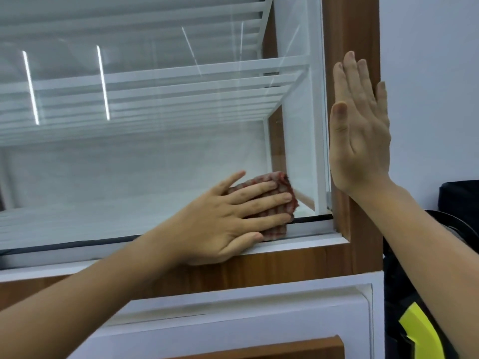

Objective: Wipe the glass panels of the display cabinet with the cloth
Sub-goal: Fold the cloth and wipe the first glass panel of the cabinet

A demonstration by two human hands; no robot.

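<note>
A red-and-white checked cloth (285, 183), folded into a pad, lies flat against the lower right corner of the cabinet's glass panel (145, 161). My left hand (233, 218) presses on it with the fingers spread over it, thumb on the white bottom rail. My right hand (360, 130) is flat and empty, fingers straight up, laid against the brown wooden side post (347, 29) of the cabinet. Behind the glass are white shelves and reflected light strips.
Below the glass run a white frame rail (305, 240) and a wood-grain band, then a white drawer front (246, 317). To the right of the post are a pale wall (430, 73) and a dark object with a yellow-green patch (420, 332).
</note>
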